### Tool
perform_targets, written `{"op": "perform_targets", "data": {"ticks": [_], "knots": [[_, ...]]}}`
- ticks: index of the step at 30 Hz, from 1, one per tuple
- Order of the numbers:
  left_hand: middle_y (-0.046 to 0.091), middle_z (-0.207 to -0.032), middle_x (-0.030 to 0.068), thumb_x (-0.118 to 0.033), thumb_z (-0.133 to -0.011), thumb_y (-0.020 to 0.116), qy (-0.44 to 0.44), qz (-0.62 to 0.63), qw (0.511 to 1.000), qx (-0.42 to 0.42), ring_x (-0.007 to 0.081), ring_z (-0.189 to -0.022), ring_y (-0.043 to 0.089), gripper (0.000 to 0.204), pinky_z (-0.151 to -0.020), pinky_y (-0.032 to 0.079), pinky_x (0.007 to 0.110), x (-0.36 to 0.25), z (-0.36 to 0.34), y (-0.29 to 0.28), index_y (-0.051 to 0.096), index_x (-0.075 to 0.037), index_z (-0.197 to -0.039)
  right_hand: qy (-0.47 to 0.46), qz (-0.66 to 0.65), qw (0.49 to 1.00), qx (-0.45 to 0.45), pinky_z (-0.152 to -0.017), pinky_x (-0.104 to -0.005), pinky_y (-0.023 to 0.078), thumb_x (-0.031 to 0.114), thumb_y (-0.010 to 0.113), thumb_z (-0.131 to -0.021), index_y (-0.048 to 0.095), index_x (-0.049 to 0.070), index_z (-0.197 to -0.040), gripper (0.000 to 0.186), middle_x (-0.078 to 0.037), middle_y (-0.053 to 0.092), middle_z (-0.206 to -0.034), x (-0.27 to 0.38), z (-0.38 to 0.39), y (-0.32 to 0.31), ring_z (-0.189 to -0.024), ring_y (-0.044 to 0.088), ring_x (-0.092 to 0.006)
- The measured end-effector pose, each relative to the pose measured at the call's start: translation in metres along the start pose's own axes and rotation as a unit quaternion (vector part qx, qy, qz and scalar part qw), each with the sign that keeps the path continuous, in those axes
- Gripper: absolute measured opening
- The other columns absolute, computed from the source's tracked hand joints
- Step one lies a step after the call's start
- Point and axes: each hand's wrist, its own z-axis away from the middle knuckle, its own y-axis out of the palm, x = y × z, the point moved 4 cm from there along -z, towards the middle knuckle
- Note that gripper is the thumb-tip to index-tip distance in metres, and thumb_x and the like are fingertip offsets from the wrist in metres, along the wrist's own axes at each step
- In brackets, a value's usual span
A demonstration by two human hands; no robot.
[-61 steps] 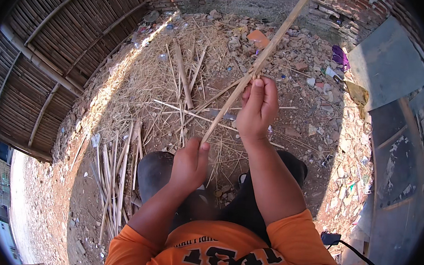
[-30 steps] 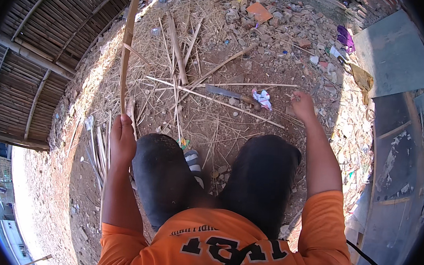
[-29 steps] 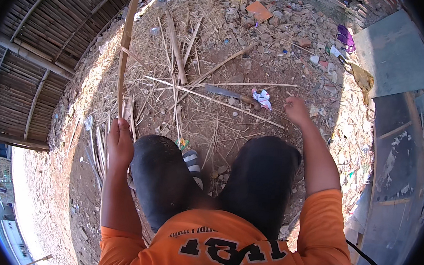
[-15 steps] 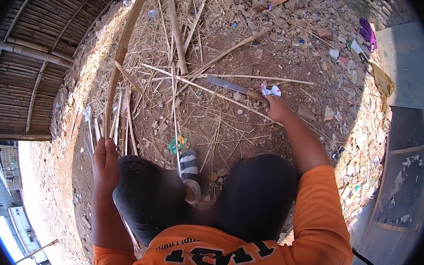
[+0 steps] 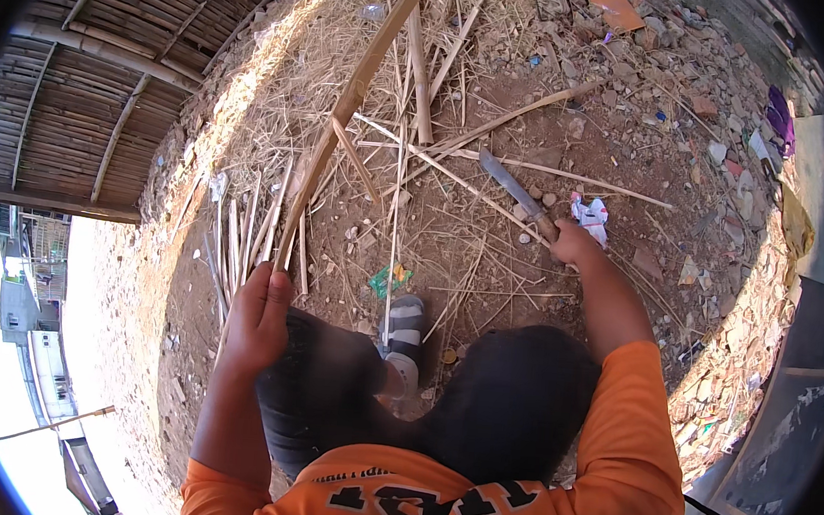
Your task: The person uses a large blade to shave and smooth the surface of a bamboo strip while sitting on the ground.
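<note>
My left hand (image 5: 260, 318) is closed around the lower end of a long, flat bamboo strip (image 5: 358, 84), which rises up and leans right past the top of the picture. In my right hand (image 5: 578, 244) is the wooden handle of a long knife (image 5: 510, 183). Its metal blade points away and to the left, apart from the strip. A short split piece (image 5: 355, 159) shows beside the strip; whether it is joined to it I cannot tell. My left hand is beside my left knee, and my right hand reaches out ahead of my right knee.
Thin bamboo sticks (image 5: 535, 168) and a thicker bamboo piece (image 5: 420, 79) lie on straw-strewn dirt ahead. Several split strips (image 5: 239, 244) lie near my left hand. Crumpled white paper (image 5: 590, 216) is by the knife. A bamboo-slat wall (image 5: 84, 125) stands left; rubble (image 5: 702, 135) lies right.
The whole scene has shifted rightward in the picture as the view turned. The bamboo strip leans further right, and the knife blade points more steeply away from me. Both hands keep their holds.
</note>
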Motion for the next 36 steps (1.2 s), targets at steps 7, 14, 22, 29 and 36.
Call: {"op": "perform_targets", "data": {"ticks": [7,14,22,29,36], "knots": [[0.050,-0.063,0.0114,-0.026,-0.106,0.044,0.031,-0.030,0.999,-0.024,0.0203,-0.056,0.044,0.035,-0.053,0.036,0.038,-0.008,0.005,-0.009,0.051,0.000,-0.084,0.073,-0.071,0.991,-0.082,-0.088,-0.0450,0.051,0.026,0.067,-0.078,0.058,0.002,-0.122,0.051,-0.024,0.067,-0.111,-0.017,0.003,0.002,-0.107,0.065,-0.0391],[0.045,-0.061,0.0067,-0.026,-0.106,0.046,0.021,0.015,0.998,-0.065,0.0146,-0.056,0.040,0.033,-0.051,0.033,0.036,0.002,-0.007,-0.014,0.050,-0.002,-0.084,0.018,-0.192,0.952,-0.238,-0.075,-0.0429,0.050,0.036,0.071,-0.081,0.060,0.002,-0.108,0.045,-0.015,0.068,-0.088,-0.007,0.075,-0.065,-0.084,0.067,-0.0295],[0.049,-0.062,0.0084,-0.033,-0.107,0.044,0.022,0.015,0.999,-0.037,0.0165,-0.059,0.044,0.039,-0.055,0.037,0.038,-0.015,-0.035,-0.021,0.053,0.000,-0.087,-0.077,-0.272,0.873,-0.397,-0.069,-0.0381,0.050,0.025,0.074,-0.083,0.058,0.003,-0.109,0.038,-0.011,0.066,-0.086,0.090,0.208,-0.198,-0.075,0.065,-0.0234],[0.053,-0.067,0.0121,-0.031,-0.106,0.046,0.045,0.095,0.994,0.028,0.0203,-0.062,0.048,0.038,-0.059,0.040,0.039,-0.003,-0.027,-0.007,0.054,0.001,-0.087,-0.183,-0.340,0.831,-0.401,-0.064,-0.0291,0.049,0.019,0.071,-0.087,0.055,0.001,-0.112,0.034,-0.005,0.062,-0.083,0.163,0.284,-0.231,-0.071,0.061,-0.0126],[0.050,-0.070,0.0046,-0.035,-0.104,0.048,0.013,0.199,0.971,0.135,0.0145,-0.065,0.046,0.038,-0.061,0.040,0.032,0.018,0.003,0.012,0.057,-0.002,-0.087,-0.302,-0.523,0.761,-0.238,-0.060,-0.0287,0.046,0.012,0.063,-0.091,0.051,0.002,-0.119,0.031,-0.005,0.059,-0.087,0.236,0.324,-0.212,-0.069,0.056,-0.0095]]}}
